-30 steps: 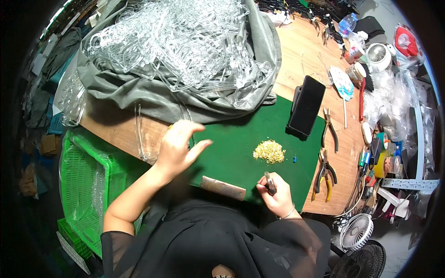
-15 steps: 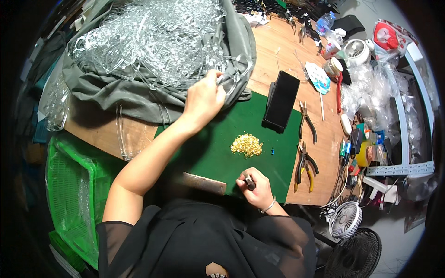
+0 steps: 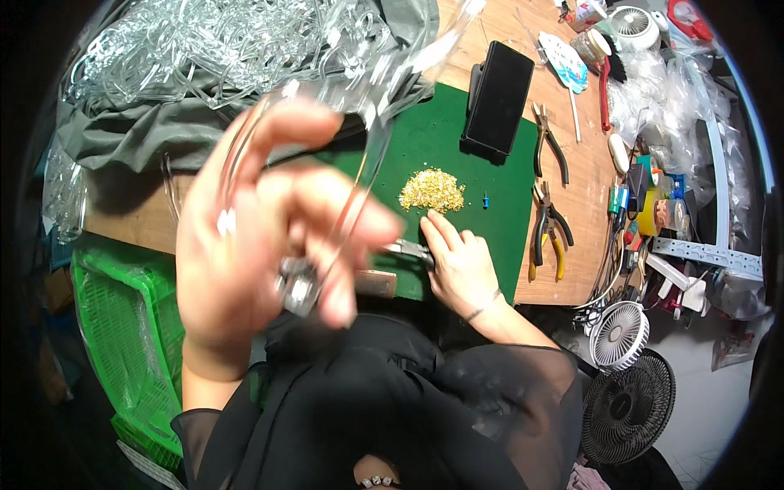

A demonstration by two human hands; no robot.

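My left hand [image 3: 216,278], large and blurred close to the camera, grips a clear plastic piece with long thin arms [image 3: 373,155] that looks like an eyeglass frame. Its arms reach up and right past my fingers. My right hand [image 3: 467,265] lies low over the green mat [image 3: 498,220], closed on a metal-tipped hand tool [image 3: 406,250] that looks like pliers. The tool points left, above a flat brownish block [image 3: 376,284]. Just beyond my right fingertips is a heap of tiny gold-coloured parts [image 3: 433,190]. A small blue pin-like piece [image 3: 486,201] lies beside the heap.
A grey cloth [image 3: 122,135] holds a big tangle of clear plastic pieces [image 3: 237,49] at the back left. A black phone [image 3: 500,98] rests on the mat. Two pliers [image 3: 549,151] lie on its right. Fans [image 3: 619,335] stand at right, a green crate [image 3: 122,327] at left.
My left hand has come back from the heap toward me, holding a clear piece. My right hand has moved forward, turning the tool to point left. The view has shifted.
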